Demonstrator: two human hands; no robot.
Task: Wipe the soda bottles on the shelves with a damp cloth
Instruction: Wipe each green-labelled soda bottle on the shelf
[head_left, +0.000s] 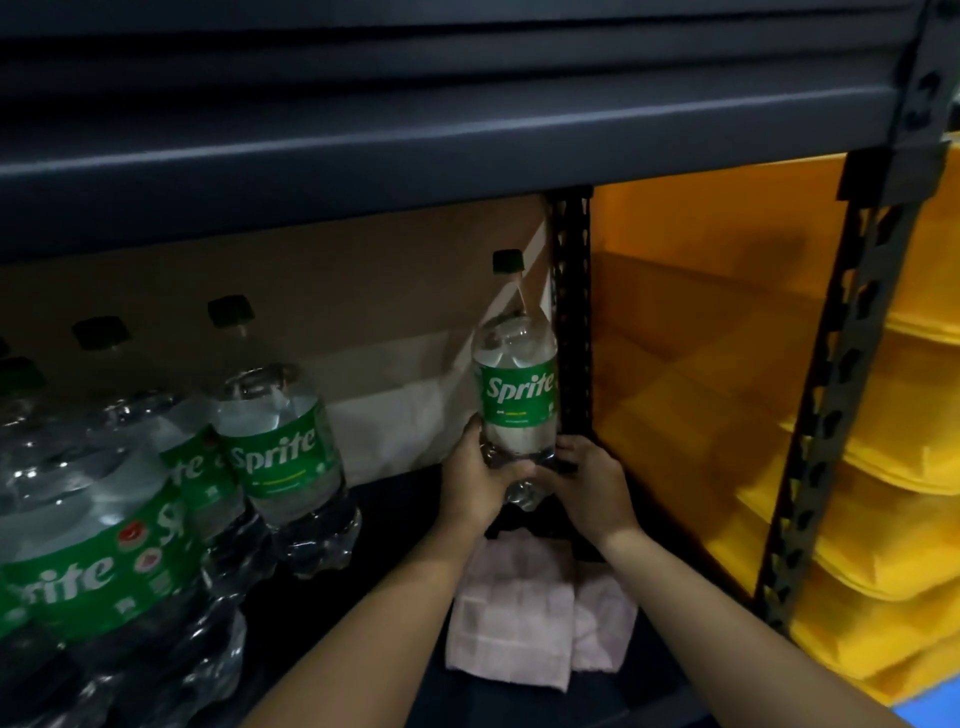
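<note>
Head view. Sprite bottle (517, 395) upright at frame centre, green cap up, held near the back right corner of the dark shelf (395, 506), just beside the perforated upright post (571, 312). Left hand (475, 480) wrapped around lower left of bottle, fingers curled onto base. Right hand (592, 486) gripping lower right of base, fingertips curled against the plastic. Label sits above both hands; base between the two palms. Cannot tell whether base touches shelf. Pink folded cloth (519, 629) lying on shelf at lower centre, below the forearms, apart from both hands. Other Sprite bottles (280, 436) standing at left of frame. Yellow bins (883, 493) stacked at right.
</note>
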